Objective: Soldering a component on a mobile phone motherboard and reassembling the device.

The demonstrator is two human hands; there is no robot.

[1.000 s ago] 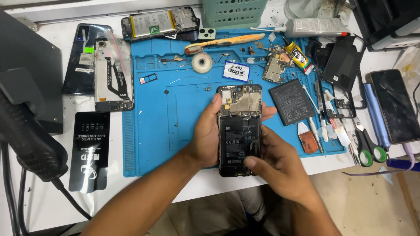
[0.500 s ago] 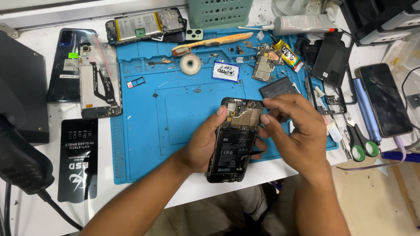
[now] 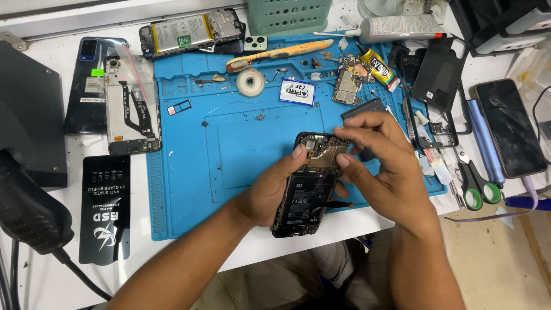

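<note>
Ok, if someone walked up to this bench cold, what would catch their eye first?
Most likely the opened black phone at the near edge of the bright blue work mat, gripped from below by the left hand while the right hand works with its fingertips at the phone's top end. Next, another opened phone showing its battery, at the mat's far edge, and green-handled scissors to the right.

The opened black phone [image 3: 307,186] sits tilted in my left hand [image 3: 275,192] over the blue mat's near edge, battery and board exposed.
</note>
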